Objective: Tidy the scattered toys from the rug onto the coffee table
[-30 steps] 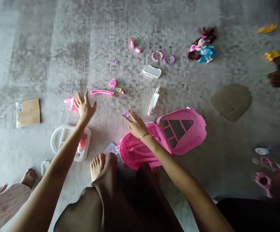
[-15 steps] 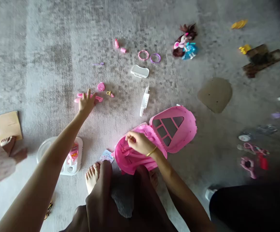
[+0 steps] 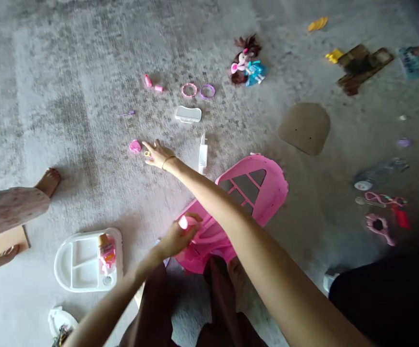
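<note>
While the right hand (image 3: 158, 153) is being stretched out across the grey carpet (image 3: 68, 96), its fingers are being held spread and flat, closed on nothing; the fingertips are lying just beside a small yellow ring (image 3: 147, 154) and near a round pink piece (image 3: 135, 146), toward the middle of the carpet. The left hand (image 3: 176, 237) is being kept low, at the near edge of the carpet, with its fingers pinched around a small pink part (image 3: 184, 222) over the open pink toy case (image 3: 253, 193) (the case is lying flat, both halves spread).

A white insert (image 3: 202, 155) is lying just beyond the case, and a white lid (image 3: 188, 114), two bracelets (image 3: 198, 90) and a doll (image 3: 246, 62) are lying further out toward the far edge. A white compartment tray (image 3: 75, 262) is resting near the left corner, beside another person's foot (image 3: 48, 180).

Risks are being judged as follows. The yellow ring is small and thin, so it could be pushed into the carpet pile or flicked away if it is being approached with flat fingers instead of a pinch. The right forearm is crossing above the case, so the raised half could be knocked. The pinched pink part could be dropped among the case's ribs while attention is being given to the far reach.
</note>
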{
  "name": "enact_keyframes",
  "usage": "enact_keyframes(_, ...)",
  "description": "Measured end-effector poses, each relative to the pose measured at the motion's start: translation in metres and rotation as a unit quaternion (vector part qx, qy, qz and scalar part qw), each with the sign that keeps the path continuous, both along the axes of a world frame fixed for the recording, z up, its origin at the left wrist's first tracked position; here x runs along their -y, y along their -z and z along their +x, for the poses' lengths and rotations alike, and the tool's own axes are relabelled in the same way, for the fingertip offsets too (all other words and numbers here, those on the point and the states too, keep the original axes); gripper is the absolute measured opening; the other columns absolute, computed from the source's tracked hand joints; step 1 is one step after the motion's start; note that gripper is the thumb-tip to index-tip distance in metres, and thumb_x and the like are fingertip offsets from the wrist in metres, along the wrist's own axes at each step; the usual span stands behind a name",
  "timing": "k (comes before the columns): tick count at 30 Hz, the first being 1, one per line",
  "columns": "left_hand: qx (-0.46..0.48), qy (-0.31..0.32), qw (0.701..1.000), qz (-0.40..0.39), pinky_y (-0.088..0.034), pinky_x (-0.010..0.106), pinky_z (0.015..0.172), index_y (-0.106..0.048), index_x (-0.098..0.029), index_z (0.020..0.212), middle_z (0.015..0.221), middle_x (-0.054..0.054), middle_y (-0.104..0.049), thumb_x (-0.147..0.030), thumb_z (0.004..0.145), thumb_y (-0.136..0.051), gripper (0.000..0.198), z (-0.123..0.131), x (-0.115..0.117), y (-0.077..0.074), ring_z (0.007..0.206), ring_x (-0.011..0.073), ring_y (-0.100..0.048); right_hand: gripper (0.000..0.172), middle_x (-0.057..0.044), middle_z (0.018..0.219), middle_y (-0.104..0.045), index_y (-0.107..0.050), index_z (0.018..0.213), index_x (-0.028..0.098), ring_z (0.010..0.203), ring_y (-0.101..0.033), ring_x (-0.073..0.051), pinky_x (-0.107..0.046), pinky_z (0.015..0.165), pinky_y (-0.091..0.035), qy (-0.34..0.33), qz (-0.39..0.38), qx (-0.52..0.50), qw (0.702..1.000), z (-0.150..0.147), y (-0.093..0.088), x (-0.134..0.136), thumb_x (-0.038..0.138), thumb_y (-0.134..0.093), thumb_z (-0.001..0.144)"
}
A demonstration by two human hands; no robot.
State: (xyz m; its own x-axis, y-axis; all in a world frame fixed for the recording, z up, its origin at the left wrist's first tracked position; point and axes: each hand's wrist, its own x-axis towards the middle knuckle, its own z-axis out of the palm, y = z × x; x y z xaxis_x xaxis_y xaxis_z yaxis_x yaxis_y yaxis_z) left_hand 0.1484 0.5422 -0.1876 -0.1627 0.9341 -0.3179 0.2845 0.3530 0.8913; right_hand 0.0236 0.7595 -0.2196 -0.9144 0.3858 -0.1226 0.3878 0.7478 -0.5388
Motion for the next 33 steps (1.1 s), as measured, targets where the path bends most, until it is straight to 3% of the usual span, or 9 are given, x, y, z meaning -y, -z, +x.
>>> enact_keyframes(3,-0.090,-0.006,0.996,-0.012,-0.057,0.049,0.095,-0.051,-0.020,0.129,0.124,0.019,-0.064,-0.028,0.094,-0.046,0.037,0.028,0.006,0.053,0.117,0.0301,-0.063,0.081,-0.018,0.150,-0.041,-0.033,0.153,0.024,0.109,-0.061,-0.026,-0.034,0.084,-0.052,0.017,0.099,-0.027,0.995,-0.035,0.017,0.010,0.050,-0.068,0.085)
enact_keyframes(6,-0.194,-0.022,0.981,-0.013,-0.049,0.063,0.104,-0.031,-0.022,0.148,0.135,0.022,-0.056,-0.024,0.092,-0.048,0.059,0.036,0.021,0.076,0.131,0.0362,-0.053,0.064,-0.009,0.146,-0.046,-0.036,0.151,0.023,0.129,-0.047,-0.025,-0.037,0.102,-0.041,-0.010,0.152,-0.069,0.986,-0.048,0.034,0.019,0.045,-0.055,0.094)
enact_keyframes(9,-0.218,-0.036,0.975,0.027,-0.045,0.060,0.110,-0.020,-0.028,0.153,0.143,0.018,-0.051,-0.024,0.095,-0.042,0.062,0.033,0.043,0.065,0.137,0.0319,-0.047,0.047,-0.008,0.138,-0.054,-0.046,0.144,0.020,0.126,-0.047,-0.023,-0.037,0.102,-0.042,-0.047,0.154,-0.080,0.984,-0.045,0.046,0.015,0.036,-0.045,0.101)
enact_keyframes(13,-0.228,-0.104,0.965,0.077,-0.049,0.050,0.106,-0.038,-0.029,0.141,0.138,0.014,-0.055,-0.023,0.097,-0.042,0.045,0.013,0.060,0.040,0.131,0.0254,-0.052,0.042,-0.018,0.133,-0.055,-0.051,0.137,0.015,0.108,-0.057,-0.026,-0.039,0.085,-0.053,-0.062,0.122,-0.046,0.989,-0.016,0.054,0.001,0.037,-0.045,0.101)
enact_keyframes(18,-0.228,-0.225,0.940,0.120,-0.052,0.044,0.096,-0.054,-0.022,0.121,0.122,0.013,-0.063,-0.023,0.096,-0.045,0.026,-0.030,0.043,0.042,0.116,0.0234,-0.060,0.040,-0.023,0.129,-0.055,-0.046,0.137,0.013,0.088,-0.062,-0.023,-0.035,0.073,-0.051,-0.020,0.050,0.051,0.997,0.048,0.047,0.000,0.029,-0.042,0.101)
enact_keyframes(24,-0.188,-0.281,0.935,0.112,-0.054,0.038,0.091,-0.060,-0.020,0.108,0.115,0.010,-0.066,-0.024,0.092,-0.043,0.024,-0.069,0.016,0.043,0.111,0.0205,-0.062,0.024,-0.013,0.100,-0.067,-0.058,0.114,0.010,0.078,-0.062,-0.016,-0.025,0.067,-0.046,0.005,0.012,0.074,0.997,0.115,0.014,0.016,0.010,-0.048,0.093)
enact_keyframes(29,-0.174,-0.267,0.943,0.093,-0.053,0.038,0.092,-0.062,-0.019,0.106,0.114,0.010,-0.067,-0.023,0.091,-0.042,0.026,-0.074,0.023,0.044,0.110,0.0205,-0.062,0.030,-0.005,0.100,-0.067,-0.056,0.119,0.020,0.078,-0.063,-0.014,-0.023,0.065,-0.048,-0.006,-0.152,-0.045,0.987,0.203,-0.037,0.061,0.016,-0.056,0.089)
enact_keyframes(31,-0.181,-0.243,0.950,0.071,-0.053,0.039,0.092,-0.063,-0.019,0.108,0.115,0.011,-0.067,-0.024,0.090,-0.043,0.028,-0.079,0.022,0.050,0.110,0.0219,-0.062,0.045,-0.007,0.105,-0.067,-0.054,0.129,0.023,0.082,-0.065,-0.018,-0.028,0.068,-0.052,-0.061,-0.169,-0.019,0.984,0.229,-0.050,0.079,0.031,-0.066,0.086)
enact_keyframes(33,-0.212,-0.210,0.953,0.050,-0.050,0.042,0.097,-0.063,-0.018,0.112,0.120,0.012,-0.065,-0.024,0.088,-0.044,0.031,-0.093,0.014,0.055,0.114,0.0243,-0.060,0.064,-0.012,0.120,-0.063,-0.046,0.141,0.025,0.099,-0.064,-0.024,-0.035,0.080,-0.055,-0.051,-0.138,-0.030,0.989,0.236,-0.049,0.082,0.042,-0.070,0.084)
